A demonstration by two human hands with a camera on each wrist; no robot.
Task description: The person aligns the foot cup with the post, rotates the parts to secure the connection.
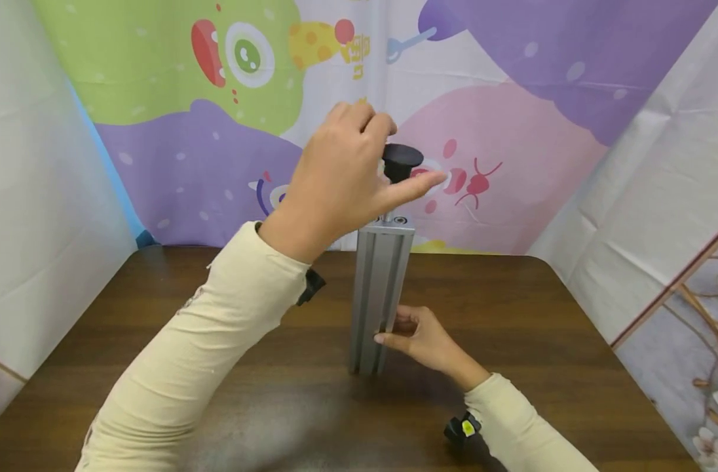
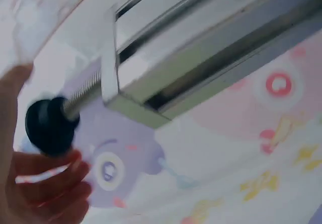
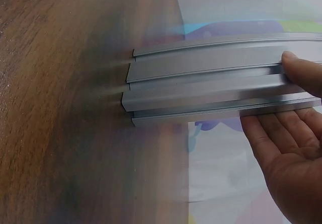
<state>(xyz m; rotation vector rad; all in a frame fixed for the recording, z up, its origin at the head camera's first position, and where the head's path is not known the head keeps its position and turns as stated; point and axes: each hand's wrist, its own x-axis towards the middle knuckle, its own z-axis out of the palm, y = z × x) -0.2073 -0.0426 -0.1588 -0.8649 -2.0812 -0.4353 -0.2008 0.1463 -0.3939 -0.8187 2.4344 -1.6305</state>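
Note:
A silver aluminium extrusion (image 1: pixel 375 282) stands upright on the table, with lengthwise grooves and a capped top end. From that end rises a threaded rod (image 2: pixel 83 95) bearing a black levelling foot (image 1: pixel 403 156). My left hand (image 1: pixel 344 174) is raised around the foot, thumb stretched out and away from it. In the left wrist view the loosely bent fingers (image 2: pixel 65 183) lie right at the foot's edge. Lower down, my right hand (image 1: pixel 424 341) grips the extrusion from the right side. The right wrist view has its thumb (image 3: pixel 302 73) on one face and the other fingers beneath.
The brown wooden table (image 1: pixel 264 393) carries the extrusion near its middle. Behind hangs a cartoon-printed curtain (image 1: pixel 483 118), with white cloth (image 1: pixel 35 164) along the left side. A black wrist camera (image 1: pixel 460 429) sticks out beside the right sleeve.

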